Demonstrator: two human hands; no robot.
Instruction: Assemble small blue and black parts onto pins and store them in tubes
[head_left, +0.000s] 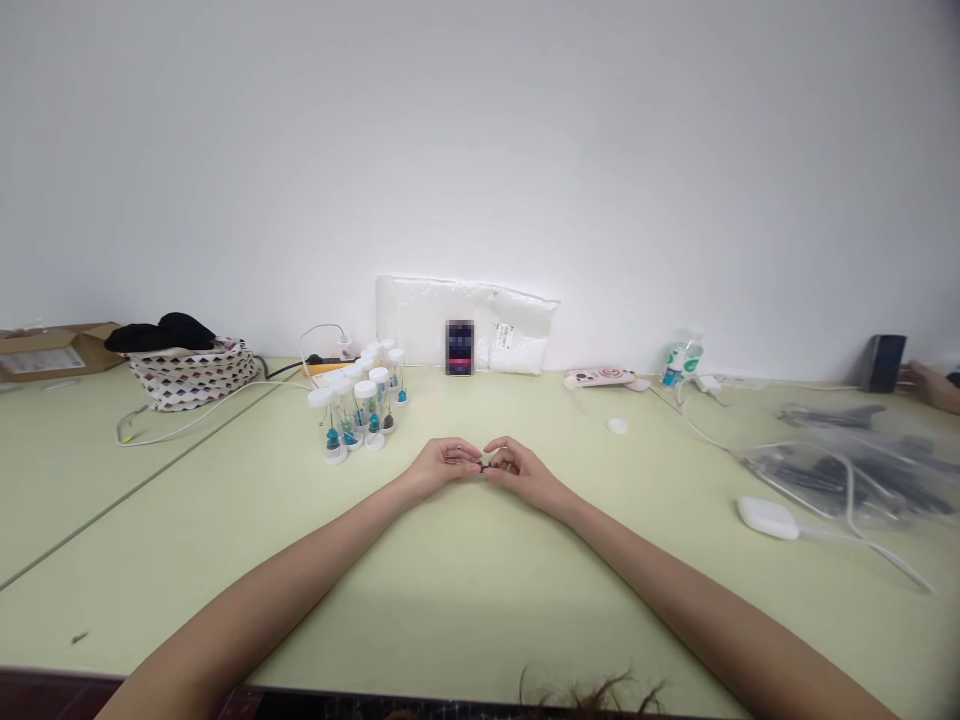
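Observation:
My left hand and my right hand meet above the middle of the pale green table. Between their fingertips is a small dark piece, pinched from both sides and too small to name. The fingers of each hand are curled inward, and part of the piece is hidden behind them. Left of my hands stand several clear tubes with white caps, holding teal and dark little objects. A white round cap lies on the table to the right.
A phone leans on a white plastic package by the wall. Left are a patterned fabric basket and cardboard box. Right are a bottle, white charger, plastic bags and another person's hand beside a dark phone.

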